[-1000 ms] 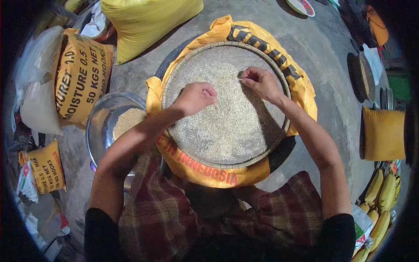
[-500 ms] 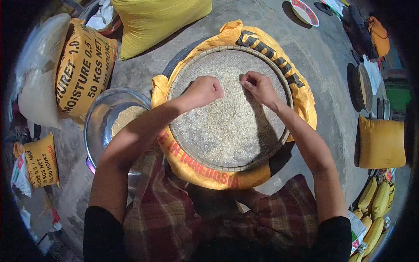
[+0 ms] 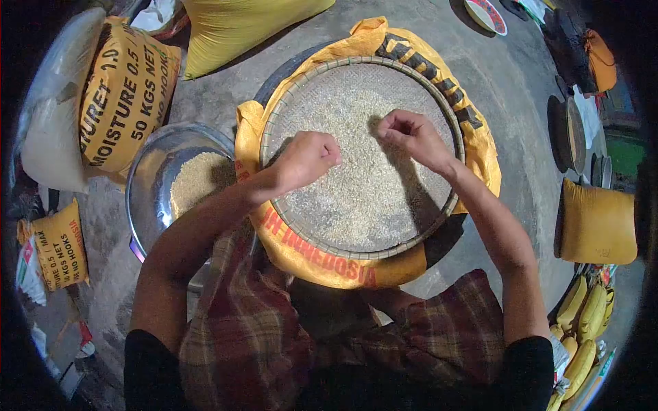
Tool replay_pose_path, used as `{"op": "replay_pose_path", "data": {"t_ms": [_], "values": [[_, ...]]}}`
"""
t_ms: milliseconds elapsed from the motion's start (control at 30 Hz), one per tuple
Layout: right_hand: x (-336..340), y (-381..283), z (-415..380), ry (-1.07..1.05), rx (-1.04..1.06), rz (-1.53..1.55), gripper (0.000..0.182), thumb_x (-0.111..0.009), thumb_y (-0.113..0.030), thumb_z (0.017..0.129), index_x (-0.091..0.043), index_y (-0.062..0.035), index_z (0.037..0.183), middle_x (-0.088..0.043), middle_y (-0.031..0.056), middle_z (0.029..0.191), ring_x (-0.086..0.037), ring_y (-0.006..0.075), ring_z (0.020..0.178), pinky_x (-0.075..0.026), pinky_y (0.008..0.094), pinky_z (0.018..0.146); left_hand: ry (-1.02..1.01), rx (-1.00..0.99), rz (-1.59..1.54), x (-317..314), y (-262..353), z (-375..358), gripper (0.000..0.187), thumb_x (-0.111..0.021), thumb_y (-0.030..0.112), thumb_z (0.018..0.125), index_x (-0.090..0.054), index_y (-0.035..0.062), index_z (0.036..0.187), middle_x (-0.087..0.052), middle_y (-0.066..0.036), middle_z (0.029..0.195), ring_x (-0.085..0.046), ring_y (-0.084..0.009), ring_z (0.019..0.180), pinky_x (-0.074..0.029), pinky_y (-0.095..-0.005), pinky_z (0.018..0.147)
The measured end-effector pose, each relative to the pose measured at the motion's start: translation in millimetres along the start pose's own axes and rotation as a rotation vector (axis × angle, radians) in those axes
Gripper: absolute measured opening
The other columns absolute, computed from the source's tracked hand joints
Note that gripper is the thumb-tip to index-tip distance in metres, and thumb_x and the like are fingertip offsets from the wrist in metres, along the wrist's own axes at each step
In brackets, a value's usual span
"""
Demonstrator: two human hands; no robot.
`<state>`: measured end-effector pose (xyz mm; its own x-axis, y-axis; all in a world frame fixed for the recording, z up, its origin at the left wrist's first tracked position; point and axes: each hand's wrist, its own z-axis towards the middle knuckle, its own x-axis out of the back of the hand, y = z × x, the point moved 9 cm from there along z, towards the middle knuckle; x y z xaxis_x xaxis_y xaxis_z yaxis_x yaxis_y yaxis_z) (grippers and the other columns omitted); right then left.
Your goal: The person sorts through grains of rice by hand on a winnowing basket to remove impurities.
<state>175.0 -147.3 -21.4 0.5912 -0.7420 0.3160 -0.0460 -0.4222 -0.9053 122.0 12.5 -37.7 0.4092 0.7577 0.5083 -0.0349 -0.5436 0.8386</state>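
A round woven winnowing tray point(image 3: 456, 130) lies over an orange sack point(image 3: 404, 270), with pale grain point(image 3: 356, 198) spread thinly across it. Over the tray's left part is my left hand point(image 3: 308, 159), its fingers curled closed; whatever they may hold is hidden. My right hand point(image 3: 415, 140) hovers over the upper right of the grain, thumb and forefinger pinched together. Anything in that pinch is too small to name. Both forearms reach in from below, the left one passing in front of a metal basin point(image 3: 140, 185) of brownish grain point(image 3: 195, 181).
Printed orange sacks point(image 3: 130, 96) point(image 3: 62, 246) stand at the left, and a yellow sack point(image 3: 247, 31) at the top. At the right are a stuffed yellow sack point(image 3: 598, 222), bananas point(image 3: 589, 315) and another round tray point(image 3: 576, 133). A patterned bowl point(image 3: 486, 15) sits at the top right.
My left hand has moved left and slightly down, away from the middle of the grain. My right hand has shifted slightly, still pinched. The whole view has tilted a little.
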Motion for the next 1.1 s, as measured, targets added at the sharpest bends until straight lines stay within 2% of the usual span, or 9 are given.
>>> {"op": "replay_pose_path", "data": {"t_ms": [200, 300, 533, 633, 700, 900, 933, 1033, 1100], "values": [[-26.9, -39.6, -14.9, -0.031, 0.223, -0.276, 0.005, -0.061, -0.006, 0.079, -0.061, -0.0046, 0.084, -0.058, 0.0088, 0.073, -0.058, 0.0183, 0.068, -0.047, 0.0296, 0.065, -0.105, 0.330, -0.714, -5.9, -38.8, -6.8, 0.017, -0.059, 0.013, 0.085, -0.057, -0.0008, 0.094, -0.061, -0.009, 0.080, -0.060, -0.0161, 0.070, -0.051, -0.0304, 0.063], [-20.5, -37.7, -6.6, 0.056, 0.234, -0.351, 0.007, -0.063, -0.009, 0.078, -0.061, -0.0041, 0.083, -0.058, 0.0108, 0.075, -0.057, 0.0235, 0.069, -0.047, 0.0328, 0.066, -0.076, 0.315, -0.762, -4.5, -40.3, -9.4, 0.018, -0.057, 0.011, 0.086, -0.054, -0.0010, 0.099, -0.060, -0.010, 0.082, -0.059, -0.0163, 0.069, -0.051, -0.0294, 0.064], [-23.6, -39.8, 19.7, 0.090, 0.283, -0.474, 0.011, -0.062, -0.012, 0.078, -0.061, -0.0039, 0.085, -0.059, 0.0135, 0.076, -0.057, 0.0277, 0.071, -0.046, 0.0360, 0.067, -0.106, 0.382, -0.594, -2.5, -36.6, -4.2, 0.017, -0.059, 0.012, 0.085, -0.056, 0.0015, 0.098, -0.061, -0.007, 0.079, -0.059, -0.0135, 0.072, -0.049, -0.0259, 0.065], [-31.1, -33.4, 23.3, 0.051, 0.319, -0.583, 0.012, -0.062, -0.014, 0.078, -0.062, -0.0039, 0.086, -0.059, 0.0140, 0.077, -0.058, 0.0279, 0.070, -0.046, 0.0358, 0.066, 0.015, 0.182, -0.260, 7.6, -24.3, 10.1, 0.016, -0.064, 0.016, 0.081, -0.060, 0.0022, 0.089, -0.061, -0.004, 0.072, -0.058, -0.0113, 0.067, -0.048, -0.0246, 0.061], [-19.8, -25.3, 20.6, 0.100, 0.217, -0.432, 0.013, -0.062, -0.017, 0.080, -0.061, -0.0041, 0.084, -0.058, 0.0146, 0.076, -0.057, 0.0264, 0.068, -0.046, 0.0342, 0.066, 0.066, -0.066, -0.019, 10.3, -1.6, 16.2, 0.019, -0.066, 0.020, 0.077, -0.063, 0.0030, 0.084, -0.064, -0.012, 0.072, -0.063, -0.0174, 0.066, -0.050, -0.0287, 0.062], [-0.7, -3.0, -27.0, -0.007, -0.107, -0.074, 0.010, -0.058, -0.014, 0.085, -0.057, -0.0045, 0.088, -0.056, 0.0009, 0.075, -0.051, 0.0089, 0.069, -0.043, 0.0246, 0.066, 0.009, 0.083, 0.002, 11.5, 10.9, -0.6, 0.017, -0.067, 0.019, 0.076, -0.063, 0.0034, 0.082, -0.063, -0.013, 0.070, -0.063, -0.0220, 0.065, -0.049, -0.0328, 0.062], [-3.5, -0.7, -38.9, -0.040, -0.057, 0.018, 0.009, -0.057, -0.015, 0.088, -0.054, -0.0076, 0.093, -0.052, -0.0053, 0.077, -0.046, 0.0036, 0.065, -0.038, 0.0191, 0.055, 0.003, 0.078, 0.000, 6.7, 13.0, -5.0, 0.017, -0.067, 0.019, 0.076, -0.063, 0.0034, 0.082, -0.063, -0.013, 0.070, -0.063, -0.0220, 0.065, -0.049, -0.0328, 0.062], [-13.1, -2.7, -72.4, 0.017, -0.031, 0.082, 0.009, -0.059, -0.008, 0.085, -0.054, -0.0041, 0.092, -0.053, -0.0034, 0.081, -0.048, 0.0035, 0.076, -0.042, 0.0211, 0.069, -0.053, -0.008, -0.004, -14.2, 23.4, -17.4, 0.017, -0.066, 0.018, 0.077, -0.062, 0.0027, 0.081, -0.062, -0.013, 0.069, -0.063, -0.0243, 0.065, -0.049, -0.0342, 0.061], [-31.8, 2.8, -87.9, 0.080, 0.022, 0.075, 0.009, -0.059, -0.008, 0.087, -0.056, -0.0056, 0.095, -0.053, -0.0057, 0.079, -0.049, 0.0027, 0.072, -0.043, 0.0205, 0.063, 0.054, -0.079, 0.125, -12.2, 31.8, -21.6, 0.018, -0.066, 0.018, 0.076, -0.060, 0.0023, 0.082, -0.062, -0.014, 0.071, -0.063, -0.0270, 0.066, -0.049, -0.0356, 0.061]]}}
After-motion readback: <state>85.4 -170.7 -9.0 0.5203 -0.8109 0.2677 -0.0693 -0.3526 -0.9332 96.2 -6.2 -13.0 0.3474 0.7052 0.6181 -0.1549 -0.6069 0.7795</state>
